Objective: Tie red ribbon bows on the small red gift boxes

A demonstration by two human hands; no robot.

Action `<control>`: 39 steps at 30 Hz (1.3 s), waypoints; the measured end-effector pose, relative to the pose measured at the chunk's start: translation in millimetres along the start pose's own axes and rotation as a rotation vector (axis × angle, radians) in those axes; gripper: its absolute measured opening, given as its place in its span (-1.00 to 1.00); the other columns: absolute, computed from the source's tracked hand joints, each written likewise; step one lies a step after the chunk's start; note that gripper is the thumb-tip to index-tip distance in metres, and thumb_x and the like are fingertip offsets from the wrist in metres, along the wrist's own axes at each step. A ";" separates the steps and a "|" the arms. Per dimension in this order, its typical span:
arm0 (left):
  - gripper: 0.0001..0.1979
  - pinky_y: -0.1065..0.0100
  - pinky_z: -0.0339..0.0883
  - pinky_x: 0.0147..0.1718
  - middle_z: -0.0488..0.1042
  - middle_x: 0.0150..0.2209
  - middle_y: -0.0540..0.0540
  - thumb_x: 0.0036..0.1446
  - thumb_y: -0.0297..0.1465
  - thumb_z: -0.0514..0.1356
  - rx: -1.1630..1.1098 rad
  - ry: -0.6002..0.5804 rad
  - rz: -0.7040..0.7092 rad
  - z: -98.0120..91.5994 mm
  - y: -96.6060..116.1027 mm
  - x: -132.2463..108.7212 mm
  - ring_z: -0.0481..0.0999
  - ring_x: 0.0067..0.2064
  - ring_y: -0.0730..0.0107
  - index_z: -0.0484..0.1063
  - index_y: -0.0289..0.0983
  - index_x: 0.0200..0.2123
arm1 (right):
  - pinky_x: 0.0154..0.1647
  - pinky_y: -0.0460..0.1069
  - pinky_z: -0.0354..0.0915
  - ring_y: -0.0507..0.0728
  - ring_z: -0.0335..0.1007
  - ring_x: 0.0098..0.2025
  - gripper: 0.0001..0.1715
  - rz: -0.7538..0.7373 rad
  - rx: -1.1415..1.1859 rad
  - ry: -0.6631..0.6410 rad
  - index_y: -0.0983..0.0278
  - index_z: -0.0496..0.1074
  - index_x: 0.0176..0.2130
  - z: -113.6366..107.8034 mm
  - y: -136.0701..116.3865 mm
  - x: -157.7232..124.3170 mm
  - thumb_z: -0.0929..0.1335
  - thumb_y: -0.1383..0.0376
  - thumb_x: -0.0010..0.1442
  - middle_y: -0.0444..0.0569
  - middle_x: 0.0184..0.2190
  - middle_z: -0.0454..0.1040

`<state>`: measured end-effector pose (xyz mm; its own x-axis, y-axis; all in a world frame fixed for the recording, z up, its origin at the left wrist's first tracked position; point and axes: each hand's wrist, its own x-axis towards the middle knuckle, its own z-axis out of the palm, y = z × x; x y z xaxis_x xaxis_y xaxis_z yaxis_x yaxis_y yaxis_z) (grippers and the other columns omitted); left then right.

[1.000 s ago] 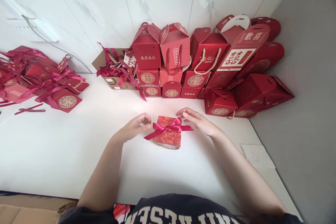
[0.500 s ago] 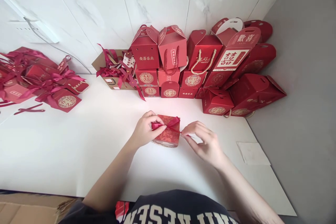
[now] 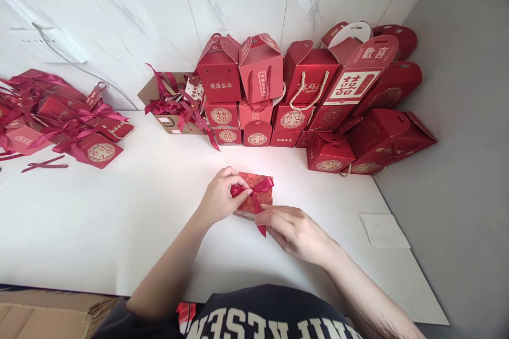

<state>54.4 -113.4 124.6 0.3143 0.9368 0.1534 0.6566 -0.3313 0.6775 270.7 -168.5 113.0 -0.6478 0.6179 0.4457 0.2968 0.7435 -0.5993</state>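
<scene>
A small red patterned gift box (image 3: 245,202) lies on the white table in front of me. A crimson ribbon (image 3: 263,185) is tied in a bow across its top. My left hand (image 3: 222,194) pinches the ribbon bow at its knot and left loop. At the box's lower right, my right hand (image 3: 292,230) is closed around a ribbon tail, whose cut end hangs below my fingers. Part of the box's rope handle shows along its front edge, and my right hand hides the front right corner.
Behind stand stacked red gift boxes (image 3: 256,71) against the tiled wall. Left of them is a cardboard box (image 3: 169,123) full of ribbons and tags. Ribboned boxes (image 3: 99,149) are heaped at far left, near a loose ribbon strip (image 3: 45,163). A paper sheet (image 3: 384,230) lies right.
My right hand has moved left and down, from beside the box to its front, bringing the ribbon tail down over the front edge. My left hand keeps its pinch on the bow.
</scene>
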 end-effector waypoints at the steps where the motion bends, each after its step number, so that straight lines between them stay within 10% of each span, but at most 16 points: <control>1: -0.90 0.29 0.29 -0.20 0.33 -0.33 -0.05 0.11 -0.34 0.22 0.001 -0.002 0.003 0.0 -0.2 0.2 0.38 -0.22 0.31 0.50 -0.22 -0.39 | 0.09 0.08 0.38 0.09 0.50 -0.19 -0.69 0.000 0.012 -0.003 0.21 0.33 -0.02 -1.0 0.0 0.3 0.18 0.47 0.32 -0.04 -0.26 0.55; 10: -0.78 0.29 0.28 -0.19 0.30 -0.31 -0.04 0.04 -0.22 0.28 0.022 -0.009 -0.043 2.3 0.6 1.1 0.37 -0.26 0.33 0.38 -0.24 -0.40 | 0.30 0.15 0.19 0.07 0.51 -0.31 -0.85 -0.048 -0.045 -0.073 0.22 0.39 -0.20 5.3 1.9 4.5 0.23 0.36 0.33 -0.09 -0.36 0.56; 17: -0.71 0.35 0.25 -0.20 0.35 -0.27 -0.04 0.13 -0.18 0.20 -0.382 -0.267 -0.080 -22.0 -17.2 4.1 0.36 -0.23 0.37 0.40 -0.22 -0.14 | 0.33 0.25 0.04 0.06 0.45 -0.40 -0.90 -0.018 0.057 -0.024 0.22 0.41 -0.29 -8.5 -18.2 9.0 0.31 0.27 0.28 -0.12 -0.44 0.53; 23: -0.71 0.44 0.12 -0.44 0.19 -0.48 0.07 0.18 -0.22 0.16 -0.563 -0.255 -0.145 -25.6 -26.5 2.9 0.20 -0.47 0.51 0.38 -0.23 -0.08 | -0.19 -0.08 0.43 0.03 0.51 -0.25 -0.64 0.275 0.449 -0.166 0.16 0.26 0.11 6.8 -49.0 21.2 0.29 0.26 0.32 -0.13 -0.27 0.57; 30: -0.73 0.46 0.08 -0.54 0.32 -0.51 0.04 0.13 -0.19 0.21 -0.662 -0.323 -0.188 -14.4 -32.1 3.7 0.21 -0.52 0.55 0.42 -0.30 -0.27 | -0.05 0.17 0.33 0.27 0.34 -0.04 -0.83 0.065 -0.432 -0.103 0.30 0.44 -0.26 41.1 -39.6 46.4 0.26 0.37 0.30 0.12 0.05 0.39; 39: -0.65 0.46 0.00 -0.58 0.18 -0.64 0.09 0.12 -0.18 0.22 -0.715 -0.257 -0.211 -8.0 -36.9 3.9 0.14 -0.59 0.59 0.31 -0.31 -0.54 | -0.14 0.15 0.40 0.28 0.38 -0.13 -0.66 0.132 -0.559 -0.115 0.47 0.43 -0.04 48.8 -33.2 52.3 0.18 0.35 0.36 0.23 -0.05 0.44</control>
<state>25.8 -96.6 105.9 0.4377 0.8878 -0.1421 0.1472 0.0852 0.9854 192.8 -173.4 123.8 -0.6432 0.7056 0.2973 0.6847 0.7039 -0.1892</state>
